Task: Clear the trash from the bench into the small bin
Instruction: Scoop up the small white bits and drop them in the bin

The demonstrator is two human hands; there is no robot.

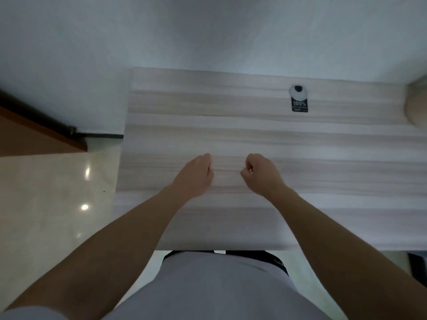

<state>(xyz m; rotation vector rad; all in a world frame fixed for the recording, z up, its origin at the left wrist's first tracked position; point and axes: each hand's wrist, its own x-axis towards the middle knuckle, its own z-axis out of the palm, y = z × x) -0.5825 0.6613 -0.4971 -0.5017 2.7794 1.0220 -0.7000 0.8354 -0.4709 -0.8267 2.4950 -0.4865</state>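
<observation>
While both hands hover over its middle, the bench (231, 125) takes up most of the view: a pale, wood-grained top running left to right, its near edge against the person's waist, its far edge against a white wall.

Item 2, a cream rounded object (416, 107), cut by the right border at the bench's far right; whether it is the small bin cannot be told.

Item 3, the left hand (196, 174), knuckles up, fingers curled into a loose fist; nothing shows inside it, so whether it grips anything cannot be told.

Item 4, the right hand (263, 174), just beside the left with a strip of bare bench between them, fingers likewise curled in, thumb pressed to forefinger; a small bright glint sits at the pinch, too small to name.

Item 5, the trash (298, 98), the only loose piece in sight: a small black tag printed "100%" with a round white and black cap at its far end. It lies flat near the bench's far edge, its long axis running away from the person.

Governing relation: the tag lies ahead and to the right of both fists, well apart from them, and nearer the right hand. Judged from this, a forward reach by the right hand suits best, the pinch closing across the tag's narrow width.
</observation>
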